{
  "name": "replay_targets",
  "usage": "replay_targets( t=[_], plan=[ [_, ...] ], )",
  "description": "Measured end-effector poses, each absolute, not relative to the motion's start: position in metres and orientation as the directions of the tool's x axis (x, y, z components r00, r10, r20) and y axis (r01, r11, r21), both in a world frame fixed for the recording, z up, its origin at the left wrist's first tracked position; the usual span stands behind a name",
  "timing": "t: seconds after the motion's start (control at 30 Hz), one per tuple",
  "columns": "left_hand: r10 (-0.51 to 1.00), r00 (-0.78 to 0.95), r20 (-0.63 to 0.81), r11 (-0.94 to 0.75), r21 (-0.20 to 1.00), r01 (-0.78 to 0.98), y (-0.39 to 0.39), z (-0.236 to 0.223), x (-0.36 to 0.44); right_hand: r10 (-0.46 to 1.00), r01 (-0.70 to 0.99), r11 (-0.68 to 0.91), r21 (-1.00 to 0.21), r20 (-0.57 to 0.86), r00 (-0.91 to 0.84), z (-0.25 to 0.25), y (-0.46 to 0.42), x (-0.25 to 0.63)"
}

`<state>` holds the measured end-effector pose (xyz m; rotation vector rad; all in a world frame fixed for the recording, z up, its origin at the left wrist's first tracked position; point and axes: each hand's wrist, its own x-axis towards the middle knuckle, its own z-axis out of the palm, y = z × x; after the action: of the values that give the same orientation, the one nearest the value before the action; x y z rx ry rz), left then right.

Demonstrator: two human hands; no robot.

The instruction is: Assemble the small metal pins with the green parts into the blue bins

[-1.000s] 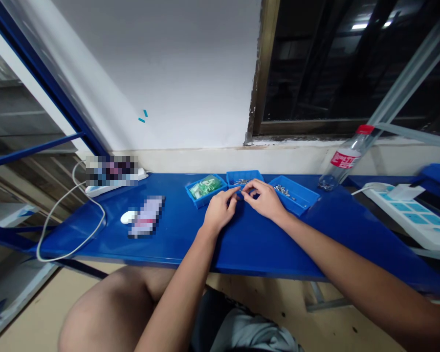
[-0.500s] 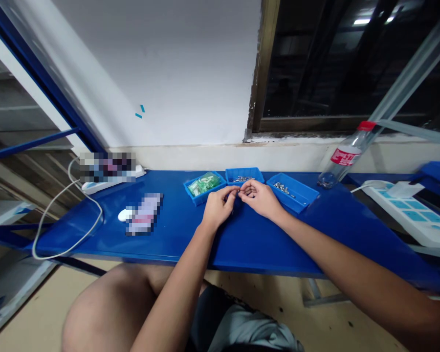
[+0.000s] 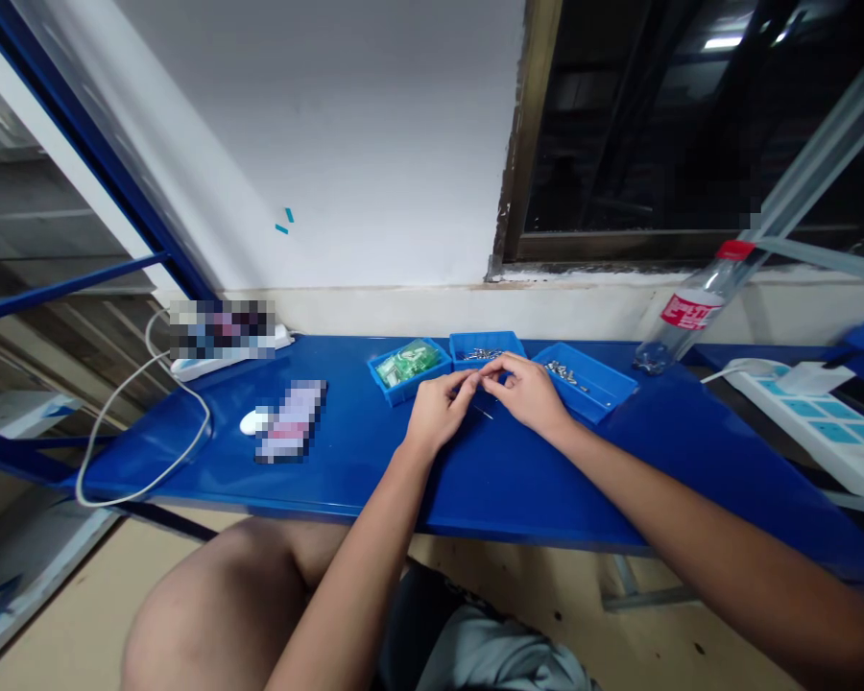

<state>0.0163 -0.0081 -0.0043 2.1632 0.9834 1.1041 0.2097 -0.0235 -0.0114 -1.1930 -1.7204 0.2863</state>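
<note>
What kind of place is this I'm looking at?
Likely a workshop or small-parts assembly bench, though I can't be certain: a blue table, small metal pieces in the right-hand blue tray, and a multi-socket power strip at the far right.

Camera, 1: head-worn, facing forward and down across table (image 3: 360,461) to wall (image 3: 389,144); lap (image 3: 439,638) nearest, left hand (image 3: 436,411) and right hand (image 3: 531,395) mid-view.

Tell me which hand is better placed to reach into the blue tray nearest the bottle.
Probably the right hand: it is close beside that tray, while the left hand is farther off, with the right hand between them.
</note>
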Motion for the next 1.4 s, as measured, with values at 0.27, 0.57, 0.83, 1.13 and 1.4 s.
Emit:
replay_targets(
  t=[0.27,0.57,0.83,1.13,1.4],
  plan=[
    [0.846,0.262,0.465,-0.527,0.807,0.268,0.000,-0.012,0.017,0.869,0.494,0.476,-0.728,0.477,-0.134,-0.008,-0.024,0.208],
    [0.770,0.371,0.520,-0.631,0.705,0.323,-0.001,-0.018,0.017,0.865,0.624,0.442,-0.644,0.491,-0.106,-0.010,-0.023,0.210],
    [0.852,0.211,0.479,-0.473,0.877,-0.084,0.002,-0.015,0.024,0.935,0.277,0.348,-0.896,0.312,-0.167,-0.016,-0.020,0.207],
    [0.876,0.292,0.384,-0.375,0.923,-0.090,0.005,-0.014,0.021,0.957,0.192,0.291,-0.937,0.281,-0.077,-0.019,-0.019,0.207],
    [0.846,0.312,0.431,-0.445,0.895,-0.031,0.001,-0.012,0.021,0.972,0.138,0.232,-0.963,0.234,0.000,-0.018,-0.015,0.210]
  ],
)
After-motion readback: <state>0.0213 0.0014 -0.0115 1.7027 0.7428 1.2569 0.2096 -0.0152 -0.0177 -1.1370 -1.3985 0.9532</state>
